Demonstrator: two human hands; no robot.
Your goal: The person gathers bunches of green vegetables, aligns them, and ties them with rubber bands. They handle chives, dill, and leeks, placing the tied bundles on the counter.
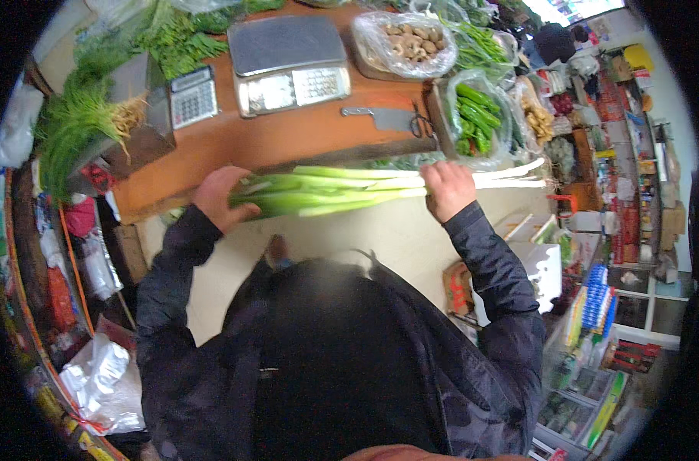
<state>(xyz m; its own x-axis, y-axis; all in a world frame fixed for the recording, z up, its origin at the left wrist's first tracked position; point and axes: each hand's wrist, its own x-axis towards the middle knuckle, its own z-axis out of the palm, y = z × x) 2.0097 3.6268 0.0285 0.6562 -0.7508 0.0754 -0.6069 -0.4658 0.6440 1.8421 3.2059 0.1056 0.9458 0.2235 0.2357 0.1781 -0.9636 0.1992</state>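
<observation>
A bunch of long green onions (338, 187) lies level between my two hands, just off the near edge of the orange-brown table (269, 135). My left hand (225, 199) is wrapped around the green leafy end. Around the pale stalks, near the white root end, my right hand (450, 187) is closed. The roots stick out to the right past it. Beyond the bunch, a kitchen cleaver (387, 118) and black-handled scissors (421, 124) lie on the table.
A weighing scale (289, 46) and a calculator (193, 98) stand on the table. Bagged mushrooms (416, 43) and green peppers (476, 118) are at the right. Leafy greens (179, 43) and a rooted green bunch (90, 124) are at the left. Cartons (534, 227) stand low at the right.
</observation>
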